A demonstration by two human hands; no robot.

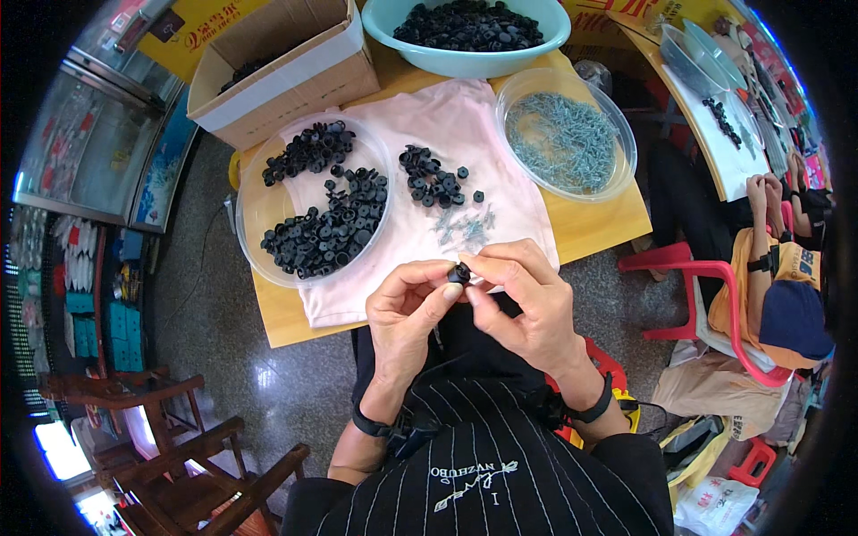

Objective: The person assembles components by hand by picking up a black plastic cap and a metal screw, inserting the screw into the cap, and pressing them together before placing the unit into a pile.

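Between my two hands, just over the table's front edge, is a small round black plastic part (459,273). My left hand (410,304) pinches it from the left between thumb and fingertips. From the right, my right hand (523,299) closes its thumb and forefinger on the same part; whether a screw sits between those fingers is too small to tell. Beyond my hands, a few loose screws (465,229) lie on a pink cloth (357,302). Behind them is a small heap of black plastic parts (432,177).
A clear round tray (253,241) at left holds many black parts; another clear tub (624,147) at right holds screws. Behind stand a cardboard box (295,94) and a light-blue basin (447,62). A red plastic chair (733,295) with a seated person is at right, wooden chairs (170,456) at left.
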